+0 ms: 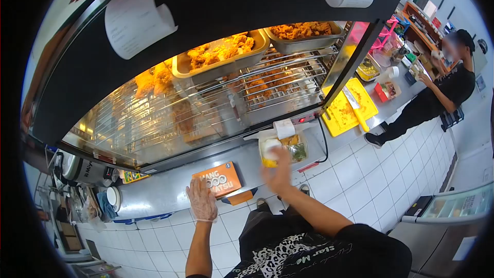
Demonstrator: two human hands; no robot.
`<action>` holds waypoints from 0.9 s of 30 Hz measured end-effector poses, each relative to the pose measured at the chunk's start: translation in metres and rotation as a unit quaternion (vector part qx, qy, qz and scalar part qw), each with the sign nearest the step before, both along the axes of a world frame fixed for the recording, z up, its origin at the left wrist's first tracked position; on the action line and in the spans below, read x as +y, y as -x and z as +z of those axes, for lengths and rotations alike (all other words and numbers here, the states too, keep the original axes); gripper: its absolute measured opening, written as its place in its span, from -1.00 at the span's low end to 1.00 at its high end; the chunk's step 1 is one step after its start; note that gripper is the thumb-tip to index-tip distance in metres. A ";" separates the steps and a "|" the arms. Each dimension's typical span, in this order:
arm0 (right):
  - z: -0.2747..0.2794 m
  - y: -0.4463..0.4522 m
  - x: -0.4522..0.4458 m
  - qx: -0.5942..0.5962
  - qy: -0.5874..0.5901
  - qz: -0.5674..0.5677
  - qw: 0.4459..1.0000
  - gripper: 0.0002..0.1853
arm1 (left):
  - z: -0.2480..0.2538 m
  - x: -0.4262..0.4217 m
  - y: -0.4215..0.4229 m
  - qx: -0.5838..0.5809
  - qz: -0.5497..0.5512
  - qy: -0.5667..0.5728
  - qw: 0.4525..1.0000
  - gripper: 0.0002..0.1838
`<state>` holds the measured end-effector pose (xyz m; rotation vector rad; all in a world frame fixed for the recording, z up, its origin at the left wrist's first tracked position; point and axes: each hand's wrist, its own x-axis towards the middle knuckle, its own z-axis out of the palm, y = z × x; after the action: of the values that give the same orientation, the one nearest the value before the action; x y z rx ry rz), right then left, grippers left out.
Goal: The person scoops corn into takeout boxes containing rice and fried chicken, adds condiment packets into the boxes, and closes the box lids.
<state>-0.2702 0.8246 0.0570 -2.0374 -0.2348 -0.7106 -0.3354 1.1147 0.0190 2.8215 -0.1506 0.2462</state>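
Observation:
My left hand (201, 201) wears a clear plastic glove and lies with fingers spread at the left edge of an orange printed box (222, 179) on the steel counter. My right hand (278, 172), bare, is over the front of an open food box (303, 141). A white round item (270, 147) shows at its blurred fingertips; whether they grip it is unclear. Inside the box are yellow pieces and a packet with green. A curled paper slip (284, 128) lies at the box's back edge.
A heated glass cabinet (190, 118) with fried food trays stands behind the counter (154, 190). To the right, a knife (351, 99) rests on a yellow board (334, 118). Beyond it are a red box (386, 91) and a person (455, 87) in black. A white-lidded tub (113, 198) sits left.

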 end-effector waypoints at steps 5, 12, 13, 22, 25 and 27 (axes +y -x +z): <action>-0.007 -0.050 -0.060 0.100 -0.099 -0.192 0.971 -0.48 | 0.065 -0.112 -0.062 -0.148 -0.090 0.123 0.977 -0.43; 0.068 -0.052 -0.152 -0.034 -0.150 -0.090 0.984 -0.64 | 0.090 -0.218 -0.133 0.082 -0.132 0.054 0.986 -0.54; 0.079 -0.048 -0.175 -0.044 -0.101 -0.104 0.988 -0.67 | 0.075 -0.223 -0.131 0.123 -0.126 0.020 0.984 -0.55; -0.115 -0.019 -0.130 0.185 0.038 -0.078 0.979 -0.29 | -0.074 -0.237 -0.107 0.024 0.051 0.363 0.930 -0.27; -0.138 -0.036 -0.137 0.292 -0.213 -0.022 0.932 -0.26 | -0.080 -0.237 -0.107 0.084 0.086 0.606 0.786 -0.30; -0.145 -0.046 -0.146 0.338 -0.296 0.010 0.893 -0.30 | -0.093 -0.228 -0.111 0.078 0.070 0.586 0.804 -0.31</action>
<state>-0.2241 0.6787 -0.0877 -1.5617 0.3335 -0.0028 -0.2242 0.8866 -0.0736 1.5865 0.1973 0.0745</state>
